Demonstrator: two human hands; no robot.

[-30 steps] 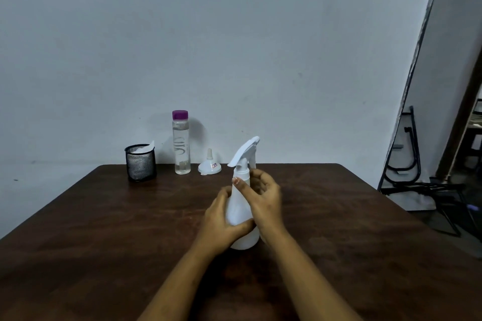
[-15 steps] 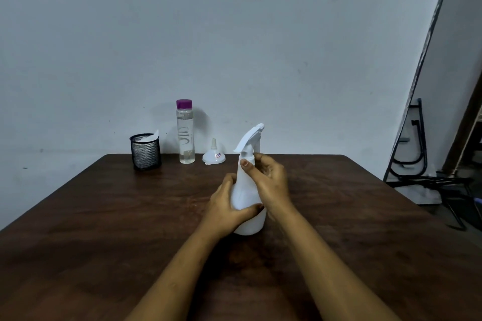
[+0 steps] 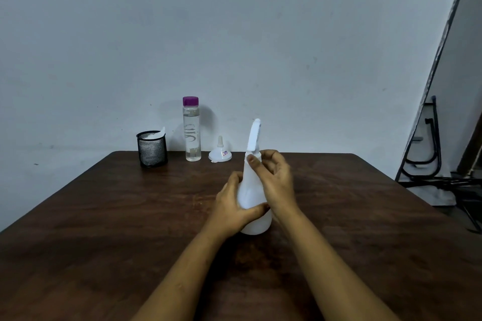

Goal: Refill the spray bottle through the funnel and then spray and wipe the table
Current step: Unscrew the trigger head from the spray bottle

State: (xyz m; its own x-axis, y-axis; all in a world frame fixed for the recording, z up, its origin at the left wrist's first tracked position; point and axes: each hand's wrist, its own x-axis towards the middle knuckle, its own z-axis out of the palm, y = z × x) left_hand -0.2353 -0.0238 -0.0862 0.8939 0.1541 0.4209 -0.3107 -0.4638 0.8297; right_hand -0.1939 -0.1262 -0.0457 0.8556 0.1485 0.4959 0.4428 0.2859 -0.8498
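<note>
A white spray bottle [image 3: 251,190] stands upright on the dark wooden table [image 3: 104,229], near its middle. My left hand [image 3: 234,206] wraps around the bottle's lower body. My right hand [image 3: 273,177] grips the collar just under the white trigger head [image 3: 254,135], thumb and fingers pinched on it. At the table's far edge stand a clear water bottle with a purple cap [image 3: 191,129] and, to its right, a small white funnel [image 3: 220,154] lying mouth down. A white cloth or tissue [image 3: 156,134] pokes out of a black mesh cup [image 3: 151,148].
A plain pale wall rises right behind the table's far edge. Off the table's right side, black metal frames [image 3: 427,159] lean on the floor by a doorway.
The trigger head has turned between the frames, from pointing left to pointing away from me, as my right hand twists at the collar. My head has tilted up slightly.
</note>
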